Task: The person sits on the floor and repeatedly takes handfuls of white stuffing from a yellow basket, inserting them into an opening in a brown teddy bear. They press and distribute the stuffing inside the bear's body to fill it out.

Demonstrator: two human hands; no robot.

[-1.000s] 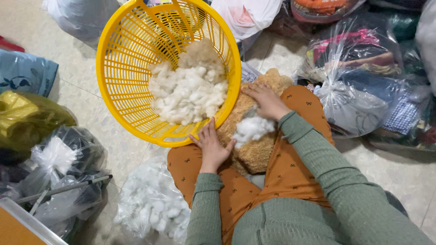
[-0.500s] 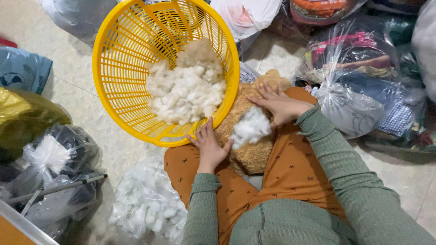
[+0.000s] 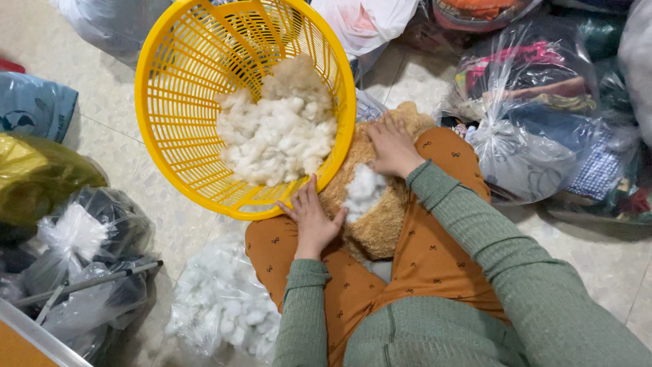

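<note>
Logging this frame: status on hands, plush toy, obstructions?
Left hand flat on brown plush toy, right hand pressing it. White stuffing exposed between. Yellow basket abuts toy.

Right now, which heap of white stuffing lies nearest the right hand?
The small tuft poking from the brown plush toy, just below the right hand. The basket heap and the bagged stuffing on the floor lie farther off.
</note>
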